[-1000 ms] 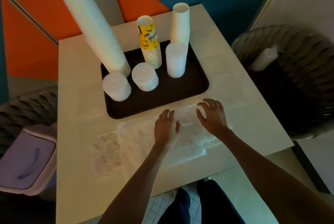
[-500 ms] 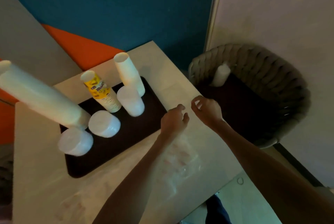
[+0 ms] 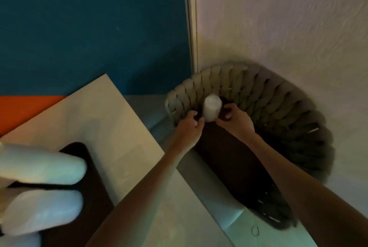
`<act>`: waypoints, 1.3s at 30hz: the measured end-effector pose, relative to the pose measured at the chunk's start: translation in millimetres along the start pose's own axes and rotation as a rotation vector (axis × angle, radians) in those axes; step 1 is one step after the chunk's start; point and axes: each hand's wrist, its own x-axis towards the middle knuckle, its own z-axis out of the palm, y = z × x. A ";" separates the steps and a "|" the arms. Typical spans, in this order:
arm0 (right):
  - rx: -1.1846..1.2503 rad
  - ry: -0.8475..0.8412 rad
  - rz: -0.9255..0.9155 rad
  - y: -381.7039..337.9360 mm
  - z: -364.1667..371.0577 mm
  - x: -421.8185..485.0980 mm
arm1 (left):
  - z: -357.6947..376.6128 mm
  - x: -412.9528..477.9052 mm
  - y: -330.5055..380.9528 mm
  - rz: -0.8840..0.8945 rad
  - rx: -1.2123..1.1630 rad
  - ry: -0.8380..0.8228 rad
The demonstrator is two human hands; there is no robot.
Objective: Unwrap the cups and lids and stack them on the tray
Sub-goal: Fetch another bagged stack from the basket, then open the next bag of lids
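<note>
The left hand (image 3: 189,126) curls its fingers against the lower left of a white, plastic-wrapped cylindrical roll (image 3: 212,107) of cups or lids, and seems to hold it. The right hand (image 3: 237,120) reaches its thumb to the lower right, fingers curled just beside. Whether that hand has closed on the roll cannot be told.

The roll stands at the back edge of the dark seat (image 3: 235,157) of a grey-green braided rope chair (image 3: 268,103), leaning on the backrest.

To do this well, I would take the roll low with both hands, one to each side, so that the loose wrap does not slip or the contents buckle. It should lift straight off the backrest and stay upright.

The chair's curved back closes round the roll behind and to the right, and the pale rough wall (image 3: 278,27) stands just beyond. The open way out is towards the person and left, across the gap to the far right corner of the pale square table (image 3: 111,119).

That corner is bare. The dark brown tray (image 3: 93,187) lies towards the table's left side, with blurred white stacks (image 3: 43,165) on it that are best not knocked.
</note>
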 end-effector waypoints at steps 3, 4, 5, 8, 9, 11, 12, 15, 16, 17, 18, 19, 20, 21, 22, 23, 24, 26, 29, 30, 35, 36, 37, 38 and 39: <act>0.009 -0.053 0.033 30.7 18.4 48.1 | 28.5 56.7 -11.8 0.003 0.031 -0.042; 0.009 -0.069 0.041 39.3 24.8 59.2 | 36.0 71.1 -17.7 0.008 0.040 -0.048; 0.003 -0.086 0.052 46.7 31.0 69.5 | 42.9 85.5 -24.0 0.018 0.049 -0.049; 0.003 -0.104 0.057 69.7 53.3 103.5 | 71.4 129.6 -44.3 0.077 0.091 -0.031; 0.019 -0.107 0.051 73.2 59.9 112.2 | 78.1 140.9 -48.6 0.075 0.100 -0.031; 0.076 -0.122 0.042 80.5 76.5 132.5 | 95.5 165.1 -56.8 0.060 0.120 -0.030; 0.105 -0.133 0.041 80.6 82.4 139.8 | 100.7 173.3 -57.6 0.061 0.133 -0.027; 0.155 -0.149 0.031 83.5 107.3 166.1 | 116.3 200.6 -62.9 0.114 0.130 -0.014; 0.162 -0.142 0.016 85.0 115.2 172.8 | 121.0 207.0 -63.9 0.130 0.137 -0.014; 0.184 -0.126 0.002 85.4 121.4 177.5 | 125.0 211.2 -63.5 0.146 0.143 -0.010; 0.217 -0.107 -0.003 85.6 127.6 180.8 | 129.0 213.6 -63.4 0.157 0.137 0.001; 0.247 -0.078 -0.003 84.4 130.0 181.8 | 130.9 213.5 -60.8 0.163 0.117 0.029; 0.267 -0.050 0.003 82.8 132.9 182.1 | 133.1 212.9 -59.8 0.166 0.099 0.069; 0.276 -0.027 0.011 81.3 133.3 181.0 | 134.2 210.5 -57.6 0.163 0.090 0.105; 0.279 -0.015 0.015 78.9 133.1 177.5 | 133.8 206.4 -55.7 0.159 0.090 0.136; 0.282 -0.009 0.017 76.0 131.0 173.1 | 132.3 202.6 -53.6 0.157 0.090 0.159; 0.282 -0.006 0.015 72.7 127.7 166.9 | 129.7 198.2 -51.8 0.155 0.088 0.177; 0.266 -0.012 -0.003 63.5 115.7 152.5 | 118.7 187.4 -45.2 0.143 0.093 0.191; 0.208 -0.021 -0.068 39.1 86.8 125.0 | 90.1 160.0 -29.3 0.132 0.092 0.240; 0.182 -0.017 -0.091 28.6 76.4 116.4 | 78.4 149.7 -22.0 0.142 0.078 0.265; 0.110 -0.011 -0.229 -50.2 23.3 65.3 | -6.0 90.4 16.2 0.200 0.059 0.366; 0.114 0.000 -0.258 -65.3 15.8 56.3 | -23.3 79.2 22.5 0.217 0.068 0.387; 0.121 0.001 -0.298 -84.2 8.5 43.3 | -43.4 64.7 27.3 0.229 0.066 0.413; 0.130 -0.012 -0.335 -104.1 2.2 27.4 | -65.6 45.3 31.2 0.236 0.051 0.444; 0.137 -0.023 -0.361 -118.8 -2.9 15.7 | -80.9 31.9 33.8 0.250 0.029 0.469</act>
